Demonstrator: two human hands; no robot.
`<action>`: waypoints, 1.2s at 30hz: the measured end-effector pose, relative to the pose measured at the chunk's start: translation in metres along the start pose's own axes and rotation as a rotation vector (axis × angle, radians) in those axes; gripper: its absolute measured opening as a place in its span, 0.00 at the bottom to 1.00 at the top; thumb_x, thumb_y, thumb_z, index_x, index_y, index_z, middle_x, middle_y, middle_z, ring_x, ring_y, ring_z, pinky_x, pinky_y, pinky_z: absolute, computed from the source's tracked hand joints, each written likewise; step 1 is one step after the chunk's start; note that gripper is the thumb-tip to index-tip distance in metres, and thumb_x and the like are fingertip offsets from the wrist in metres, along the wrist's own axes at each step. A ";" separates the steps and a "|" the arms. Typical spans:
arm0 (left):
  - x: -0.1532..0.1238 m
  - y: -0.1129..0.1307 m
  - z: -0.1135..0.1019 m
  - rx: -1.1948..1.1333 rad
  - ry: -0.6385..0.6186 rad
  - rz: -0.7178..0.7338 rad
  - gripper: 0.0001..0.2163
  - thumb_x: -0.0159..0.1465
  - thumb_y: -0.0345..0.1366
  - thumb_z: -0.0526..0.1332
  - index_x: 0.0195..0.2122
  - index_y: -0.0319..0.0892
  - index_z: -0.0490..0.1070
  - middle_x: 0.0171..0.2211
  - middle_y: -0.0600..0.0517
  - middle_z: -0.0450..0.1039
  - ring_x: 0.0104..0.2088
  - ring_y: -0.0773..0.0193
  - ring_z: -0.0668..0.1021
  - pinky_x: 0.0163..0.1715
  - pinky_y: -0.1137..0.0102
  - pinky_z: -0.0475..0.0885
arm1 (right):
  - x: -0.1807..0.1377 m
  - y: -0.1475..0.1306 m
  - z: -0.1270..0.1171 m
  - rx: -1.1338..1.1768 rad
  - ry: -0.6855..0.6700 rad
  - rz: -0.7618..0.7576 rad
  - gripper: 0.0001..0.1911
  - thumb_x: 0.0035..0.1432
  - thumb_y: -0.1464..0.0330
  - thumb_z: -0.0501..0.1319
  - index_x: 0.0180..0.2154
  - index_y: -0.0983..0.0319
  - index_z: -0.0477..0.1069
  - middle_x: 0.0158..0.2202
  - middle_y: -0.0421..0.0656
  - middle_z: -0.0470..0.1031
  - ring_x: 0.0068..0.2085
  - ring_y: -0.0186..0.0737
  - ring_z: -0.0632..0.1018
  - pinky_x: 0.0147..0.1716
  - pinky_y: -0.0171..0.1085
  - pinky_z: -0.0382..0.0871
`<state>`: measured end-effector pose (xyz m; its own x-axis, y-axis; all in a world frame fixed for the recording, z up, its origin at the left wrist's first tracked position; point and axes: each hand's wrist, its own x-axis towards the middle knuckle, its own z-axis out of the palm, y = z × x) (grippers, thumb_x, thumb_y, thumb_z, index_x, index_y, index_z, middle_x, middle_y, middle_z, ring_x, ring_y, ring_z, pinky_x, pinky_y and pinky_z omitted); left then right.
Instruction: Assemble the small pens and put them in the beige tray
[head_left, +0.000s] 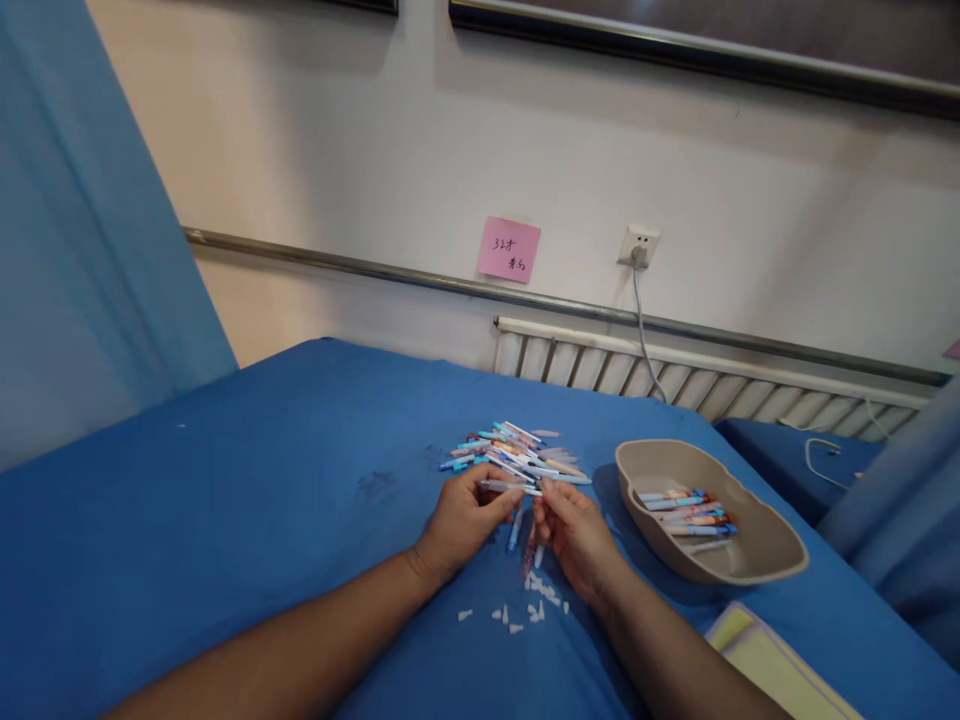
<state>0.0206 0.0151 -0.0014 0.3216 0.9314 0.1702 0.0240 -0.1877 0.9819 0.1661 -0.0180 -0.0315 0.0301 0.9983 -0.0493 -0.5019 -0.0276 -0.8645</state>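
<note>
Blue-covered worktop (pixel 225 520). Beige tray (pixel 765 560) holds a few pens (pixel 686 512). Loose pen pile (pixel 517 455) lies left of the tray. Forearms angle inward. Left hand (pixel 461 520) and right hand (pixel 574 530), just left of the tray, each pinch one end of a single pen (pixel 510 487), held level. White caps (pixel 525 612) are scattered left of the tray.

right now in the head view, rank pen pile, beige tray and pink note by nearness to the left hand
1. pen pile, just beyond the left hand
2. beige tray, to the right
3. pink note, on the wall
</note>
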 end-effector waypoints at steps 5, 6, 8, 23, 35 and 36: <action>0.000 -0.001 0.000 -0.009 0.003 -0.011 0.10 0.51 0.38 0.65 0.30 0.38 0.70 0.20 0.57 0.70 0.20 0.69 0.72 0.21 0.75 0.66 | 0.002 0.000 -0.005 0.034 0.013 -0.019 0.15 0.51 0.58 0.64 0.24 0.63 0.67 0.20 0.36 0.68 0.18 0.28 0.65 0.19 0.30 0.59; 0.000 -0.001 -0.001 -0.010 0.004 -0.015 0.10 0.51 0.38 0.65 0.31 0.38 0.70 0.20 0.57 0.70 0.20 0.69 0.72 0.21 0.75 0.66 | 0.002 -0.001 -0.006 0.060 0.019 -0.026 0.15 0.50 0.59 0.65 0.24 0.63 0.68 0.21 0.36 0.68 0.19 0.28 0.65 0.20 0.30 0.60; 0.001 -0.001 -0.002 -0.014 0.009 -0.021 0.09 0.52 0.38 0.65 0.31 0.38 0.70 0.21 0.56 0.71 0.20 0.69 0.72 0.21 0.75 0.66 | 0.002 -0.004 -0.009 0.118 0.039 -0.035 0.13 0.47 0.62 0.67 0.25 0.63 0.68 0.21 0.36 0.68 0.20 0.27 0.65 0.21 0.29 0.60; 0.012 -0.003 -0.018 0.014 0.105 0.042 0.06 0.54 0.37 0.60 0.31 0.41 0.67 0.19 0.60 0.63 0.19 0.71 0.67 0.21 0.77 0.62 | 0.012 -0.016 -0.022 0.183 0.258 -0.179 0.14 0.45 0.63 0.70 0.25 0.63 0.68 0.21 0.35 0.67 0.20 0.25 0.64 0.19 0.26 0.59; 0.022 -0.008 -0.025 0.282 0.018 0.039 0.07 0.53 0.39 0.59 0.27 0.40 0.68 0.16 0.60 0.60 0.18 0.71 0.64 0.20 0.76 0.57 | 0.010 -0.018 -0.018 0.142 0.280 -0.189 0.15 0.43 0.62 0.70 0.24 0.63 0.67 0.20 0.35 0.67 0.20 0.26 0.64 0.19 0.27 0.59; 0.023 -0.010 -0.027 0.323 -0.002 0.051 0.06 0.53 0.38 0.58 0.26 0.40 0.68 0.16 0.59 0.62 0.19 0.70 0.64 0.21 0.76 0.58 | 0.010 -0.018 -0.018 0.150 0.282 -0.187 0.15 0.43 0.62 0.70 0.24 0.63 0.67 0.20 0.34 0.67 0.20 0.26 0.64 0.19 0.27 0.59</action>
<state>0.0025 0.0462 -0.0049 0.3321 0.9177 0.2179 0.3065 -0.3235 0.8952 0.1912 -0.0087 -0.0252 0.3598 0.9316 -0.0510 -0.5857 0.1830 -0.7896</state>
